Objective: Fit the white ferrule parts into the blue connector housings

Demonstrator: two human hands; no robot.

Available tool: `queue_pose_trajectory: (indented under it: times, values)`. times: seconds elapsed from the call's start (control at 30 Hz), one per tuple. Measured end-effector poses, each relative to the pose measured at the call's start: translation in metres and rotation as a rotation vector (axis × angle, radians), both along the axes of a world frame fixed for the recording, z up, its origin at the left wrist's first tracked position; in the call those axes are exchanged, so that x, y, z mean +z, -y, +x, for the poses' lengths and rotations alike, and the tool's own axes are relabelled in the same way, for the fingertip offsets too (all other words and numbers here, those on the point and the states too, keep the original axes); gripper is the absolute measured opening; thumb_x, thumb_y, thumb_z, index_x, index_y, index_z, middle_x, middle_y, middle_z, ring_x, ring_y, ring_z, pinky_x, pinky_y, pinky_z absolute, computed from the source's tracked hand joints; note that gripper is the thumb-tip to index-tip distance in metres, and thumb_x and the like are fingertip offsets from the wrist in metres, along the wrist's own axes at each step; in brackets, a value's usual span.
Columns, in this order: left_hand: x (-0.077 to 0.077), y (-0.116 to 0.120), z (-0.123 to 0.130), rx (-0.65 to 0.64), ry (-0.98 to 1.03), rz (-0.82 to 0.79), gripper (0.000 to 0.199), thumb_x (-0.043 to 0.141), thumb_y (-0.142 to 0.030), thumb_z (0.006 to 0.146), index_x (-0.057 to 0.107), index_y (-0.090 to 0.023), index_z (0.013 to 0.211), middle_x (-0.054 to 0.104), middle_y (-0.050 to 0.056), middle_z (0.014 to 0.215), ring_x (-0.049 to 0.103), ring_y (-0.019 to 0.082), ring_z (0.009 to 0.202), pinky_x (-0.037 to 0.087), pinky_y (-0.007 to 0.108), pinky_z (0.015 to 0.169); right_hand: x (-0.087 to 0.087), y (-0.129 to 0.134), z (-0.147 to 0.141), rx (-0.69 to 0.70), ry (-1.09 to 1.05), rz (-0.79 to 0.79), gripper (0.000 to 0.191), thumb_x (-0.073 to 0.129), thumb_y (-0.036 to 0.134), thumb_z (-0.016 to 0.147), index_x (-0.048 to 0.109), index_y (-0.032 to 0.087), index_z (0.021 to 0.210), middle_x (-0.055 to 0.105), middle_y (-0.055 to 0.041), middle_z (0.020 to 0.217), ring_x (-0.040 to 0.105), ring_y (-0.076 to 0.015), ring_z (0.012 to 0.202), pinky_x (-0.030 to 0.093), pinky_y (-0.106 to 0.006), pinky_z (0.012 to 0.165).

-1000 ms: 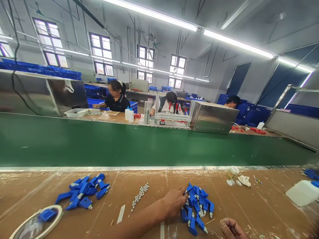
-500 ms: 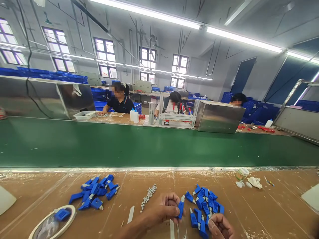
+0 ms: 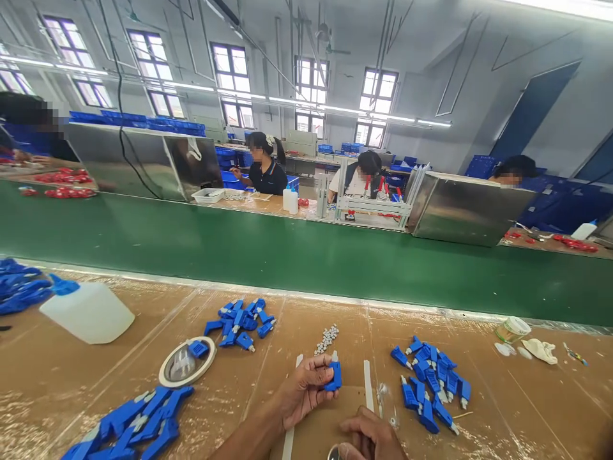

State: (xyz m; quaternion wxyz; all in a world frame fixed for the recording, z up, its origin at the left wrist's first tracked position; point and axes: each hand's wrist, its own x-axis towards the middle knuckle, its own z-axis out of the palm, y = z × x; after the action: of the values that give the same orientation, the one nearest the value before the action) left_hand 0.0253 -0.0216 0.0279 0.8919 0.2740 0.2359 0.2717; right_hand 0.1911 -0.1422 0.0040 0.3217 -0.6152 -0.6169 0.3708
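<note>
My left hand [image 3: 311, 386] pinches a blue plastic part [image 3: 334, 375] between thumb and fingers, its pale grey tip pointing up. My right hand [image 3: 371, 434] is low in the view, fingers curled, its thumb beside a small round dark object with a light rim [image 3: 334, 452] cut off by the lower edge. What it grips, if anything, is hidden. Small grey pieces [image 3: 327, 338] lie in a cluster just beyond my left hand. To the right is a pile of blue parts with pale tips [image 3: 431, 377].
More blue parts lie in a back pile [image 3: 242, 322] and a front-left pile [image 3: 138, 425]. A tape roll [image 3: 165, 377] has one blue part on it. A white bottle [image 3: 89, 313] lies at left; a jar [image 3: 513, 329] stands at right. Beyond runs a green belt [image 3: 268, 255], with several people behind it.
The view has turned left. My right hand has left the right-hand pile and come down beside my left hand. My left hand still holds the blue part, now turned more upright.
</note>
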Motion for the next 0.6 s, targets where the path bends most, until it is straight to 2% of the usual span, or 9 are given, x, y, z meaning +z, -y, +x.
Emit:
queue_pose_trajectory:
  times: [0.2,0.37,0.47,0.6]
  values:
    - [-0.002,0.000,0.000,0.009,0.015,-0.023,0.036,0.092,-0.027,0.057,0.066,-0.012,0.076,0.064,0.001,0.064,0.063,0.009,0.053,0.046,0.015,0.050,0.011,-0.001,-0.010,-0.003,0.026,0.020,0.020,0.062,0.030,0.080,0.078,0.018,0.074,0.042,0.0036,0.064,0.046,-0.0149,0.057,0.034,-0.026,0.054]
    - [-0.004,-0.001,-0.001,0.026,0.020,-0.038,0.037,0.093,-0.029,0.056,0.068,-0.011,0.077,0.065,0.002,0.067,0.062,0.008,0.053,0.045,0.014,0.049,0.016,0.000,-0.008,0.092,0.091,0.059,0.025,0.059,0.036,0.085,0.075,0.018,0.078,0.046,0.0022,0.069,0.050,-0.0158,0.060,0.035,-0.027,0.055]
    - [-0.005,0.000,-0.001,0.021,0.025,-0.042,0.039,0.092,-0.029,0.058,0.070,-0.008,0.082,0.065,0.003,0.067,0.062,0.008,0.053,0.045,0.013,0.049,0.017,0.001,-0.007,0.059,0.094,0.103,0.030,0.055,0.041,0.090,0.071,0.019,0.075,0.049,0.0019,0.070,0.050,-0.0155,0.061,0.035,-0.027,0.056]
    - [-0.005,0.002,-0.001,0.018,0.038,-0.045,0.033,0.089,-0.027,0.063,0.071,-0.007,0.083,0.065,0.003,0.069,0.061,0.007,0.055,0.045,0.014,0.049,0.019,0.002,-0.008,0.022,0.084,0.090,0.027,0.058,0.037,0.090,0.068,0.020,0.073,0.052,0.0018,0.072,0.051,-0.0153,0.062,0.036,-0.027,0.057]
